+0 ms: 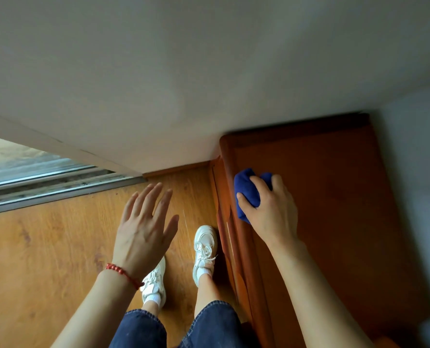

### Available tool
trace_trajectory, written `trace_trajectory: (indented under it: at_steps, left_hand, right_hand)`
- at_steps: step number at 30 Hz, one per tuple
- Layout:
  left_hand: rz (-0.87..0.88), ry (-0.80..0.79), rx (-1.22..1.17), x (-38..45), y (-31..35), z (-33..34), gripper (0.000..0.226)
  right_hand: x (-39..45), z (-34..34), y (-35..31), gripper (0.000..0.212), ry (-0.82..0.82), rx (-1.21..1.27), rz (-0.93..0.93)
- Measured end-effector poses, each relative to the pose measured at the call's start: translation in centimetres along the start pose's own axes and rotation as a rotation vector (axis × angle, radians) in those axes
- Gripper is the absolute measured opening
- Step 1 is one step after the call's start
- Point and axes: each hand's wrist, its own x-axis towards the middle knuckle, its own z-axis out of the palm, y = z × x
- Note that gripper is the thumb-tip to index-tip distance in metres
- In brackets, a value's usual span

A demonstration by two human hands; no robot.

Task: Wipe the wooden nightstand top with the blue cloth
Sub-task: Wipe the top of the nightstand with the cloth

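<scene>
The right hand (271,212) presses the bunched blue cloth (246,194), fingers closed around it, at the nightstand top's (334,197) left edge, unwiped wood stretching rightward; the left hand (143,227) hovers spread, empty.

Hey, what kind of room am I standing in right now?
Probably a bedroom at home: a wooden nightstand against a plain wall, wood-look floor, and a sliding door track.

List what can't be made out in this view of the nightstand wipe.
- Blue cloth: head view, mostly covered by the right hand.
- Nightstand top: near end cut off by the frame's bottom edge; far edge blurred.
- Left hand: palm faces away, contents unseen.
</scene>
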Motion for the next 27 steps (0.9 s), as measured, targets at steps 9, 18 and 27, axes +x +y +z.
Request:
trace_trajectory:
  at_steps: [9,18,27]
  left_hand:
    - [-0.044,-0.018,-0.01,-2.9,0.7,-7.4,0.07]
    - [-0.07,-0.04,0.021,-5.7,1.4,-13.2,0.072]
    - [-0.157,-0.015,0.03,-7.9,2.5,-17.7,0.063]
  right_hand:
    - [-2.8,-7.3,-4.4,0.04,0.061,-0.041,-0.039]
    - [-4.4,-13.3,-6.4,0.038,0.151,0.007,-0.015]
    - [-5.8,-18.2,-8.0,0.038,0.14,-0.002,-0.089]
